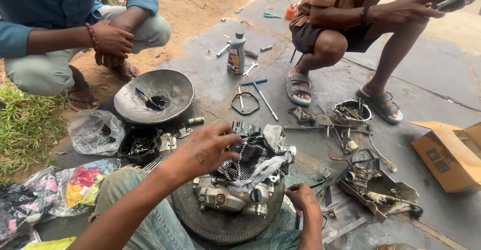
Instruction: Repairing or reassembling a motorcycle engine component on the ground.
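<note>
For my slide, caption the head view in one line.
Left hand presses a rag on an engine resting on a tyre; right hand beside it.

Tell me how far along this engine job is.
Done: engine is out, sitting on a tyre, with removed parts spread on the ground. In hand: left hand presses a rag on top; right hand is at its side. Left: the casing looks closed.
</note>
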